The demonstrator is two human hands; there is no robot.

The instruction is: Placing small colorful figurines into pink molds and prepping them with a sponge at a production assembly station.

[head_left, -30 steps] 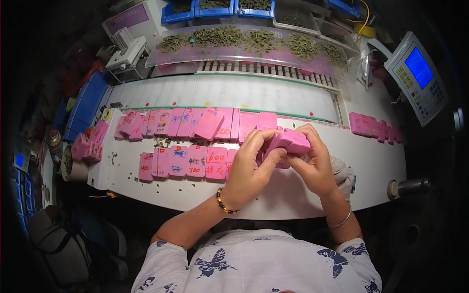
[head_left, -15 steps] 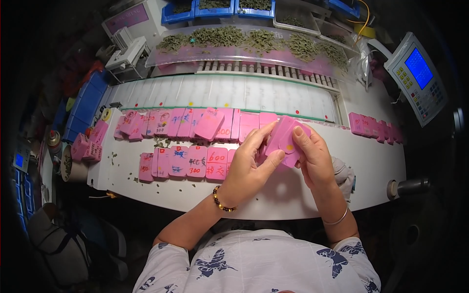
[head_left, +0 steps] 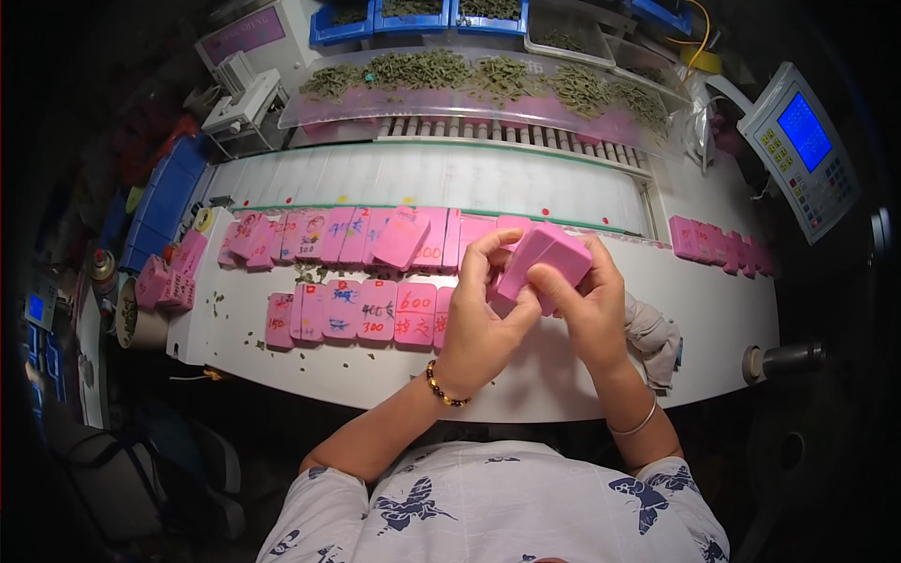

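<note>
Head: left hand [head_left: 477, 328] and right hand [head_left: 597, 308] curl round pink boxes [head_left: 554, 248].

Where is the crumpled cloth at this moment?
In the head view, the crumpled cloth lies on the white table, toward its right side, just right of the right hand.

Beyond the white belt [head_left: 450, 176] sat three blue bins [head_left: 411, 25] side by side and one clear tray [head_left: 310, 114]; to its right, one keypad panel [head_left: 804, 155] and one row of pink boxes [head_left: 715, 248]. Nearer than the belt were two long rows of boxes [head_left: 376, 311], one cloth [head_left: 651, 347], and two hands, left hand [head_left: 483, 327] and right hand [head_left: 595, 314], holding at least one pink box [head_left: 563, 250].
</note>
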